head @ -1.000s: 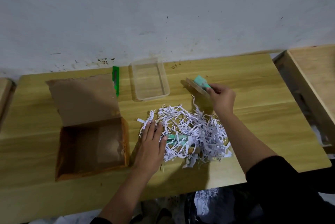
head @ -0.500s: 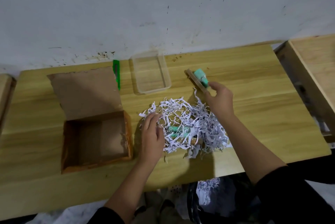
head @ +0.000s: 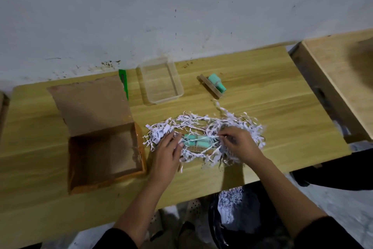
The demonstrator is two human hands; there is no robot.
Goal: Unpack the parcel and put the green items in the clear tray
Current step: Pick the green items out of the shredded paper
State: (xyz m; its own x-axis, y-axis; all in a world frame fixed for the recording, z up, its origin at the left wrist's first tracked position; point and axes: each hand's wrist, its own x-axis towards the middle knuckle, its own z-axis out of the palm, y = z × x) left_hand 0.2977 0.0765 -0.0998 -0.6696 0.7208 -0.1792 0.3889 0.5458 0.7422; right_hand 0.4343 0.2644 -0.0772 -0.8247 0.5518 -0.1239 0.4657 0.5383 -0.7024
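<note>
Left hand [head: 168, 153], right hand [head: 239, 144] pinching shredded paper [head: 191, 120], flank perhaps 2 green items [head: 198, 140].

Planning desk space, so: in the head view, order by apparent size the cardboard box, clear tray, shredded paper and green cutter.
1. cardboard box, flap included.
2. shredded paper, spread loosely.
3. clear tray, though it lies farther from the camera.
4. green cutter, a thin strip.

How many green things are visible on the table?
3: a green stick beside the box flap, a mint bundle right of the clear tray, another mint bundle in the shredded paper. More may be hidden underneath.
</note>
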